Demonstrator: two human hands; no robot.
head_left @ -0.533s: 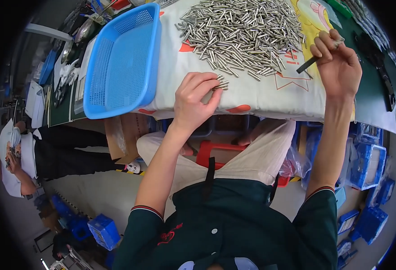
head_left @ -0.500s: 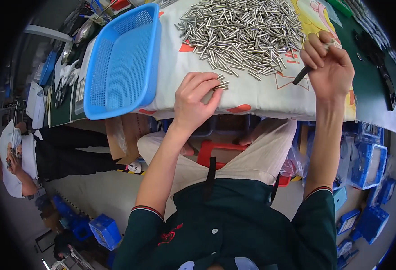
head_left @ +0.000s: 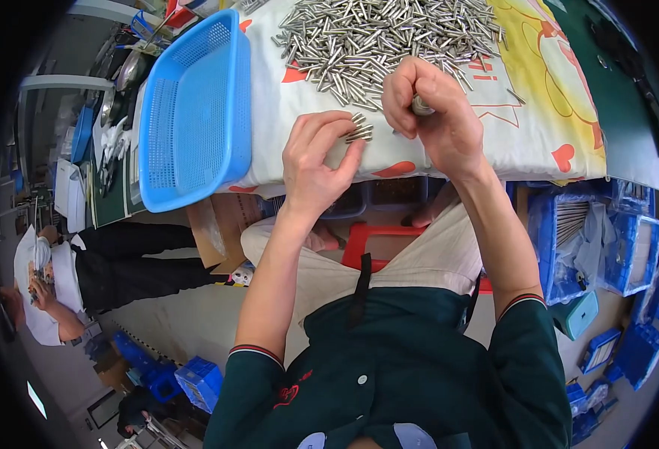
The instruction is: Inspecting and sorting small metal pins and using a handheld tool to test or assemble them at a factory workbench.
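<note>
Several short silvery metal pins point(head_left: 359, 129) are pinched side by side between the thumb and fingers of my left hand point(head_left: 316, 159), just over the cloth's near part. My right hand point(head_left: 442, 112) is beside it to the right, fingers curled round a stick-like tool point(head_left: 421, 105). Of that tool only a round, greyish end shows; the rest is hidden in the fist. Beyond both hands spreads a big heap of loose metal pins point(head_left: 389, 37). One single pin point(head_left: 517, 96) lies apart on the cloth, right of the heap.
A blue perforated plastic basket point(head_left: 195, 120) stands left of the heap on the patterned cloth point(head_left: 547, 142). Blue crates point(head_left: 562, 232) sit below the table at right. A red stool point(head_left: 359, 247) is between my legs. Another person point(head_left: 52, 284) stands at far left.
My right hand has swung left from the cloth's right side to beside my left hand, carrying the dark stick-like tool. My left hand keeps its pins and stays nearly in place. The view shifted slightly.
</note>
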